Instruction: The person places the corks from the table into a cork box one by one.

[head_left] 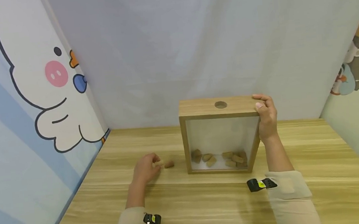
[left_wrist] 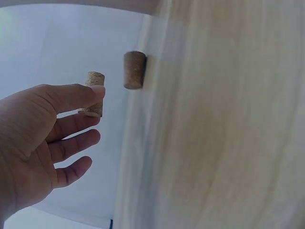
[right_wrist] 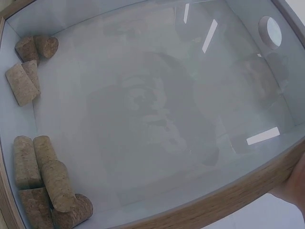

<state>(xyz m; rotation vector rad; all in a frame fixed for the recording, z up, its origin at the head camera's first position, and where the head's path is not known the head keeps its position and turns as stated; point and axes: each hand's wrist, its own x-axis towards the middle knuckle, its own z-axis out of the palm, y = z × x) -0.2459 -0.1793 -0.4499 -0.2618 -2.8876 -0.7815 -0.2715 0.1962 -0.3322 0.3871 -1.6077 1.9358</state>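
Note:
My left hand (head_left: 145, 169) pinches a light cork (left_wrist: 95, 79) between thumb and fingers, low over the table. Close beside it on the wood lies a darker brown cork (head_left: 169, 163), also seen in the left wrist view. With my right hand (head_left: 267, 116) I grip the top right corner of an upright wooden frame box (head_left: 198, 107), thumb on the front edge. Its top has a round hole (head_left: 220, 105). Behind the clear front, several corks (right_wrist: 58, 185) lie along the bottom in two groups, one piled at the right, one at the left.
The box stands on a wood-grain table (head_left: 188, 211). A pale curtain (head_left: 162, 56) hangs behind it. Cartoon-printed panels (head_left: 35, 74) flank the table on both sides. Each sleeve carries a black wrist strap (head_left: 152, 220).

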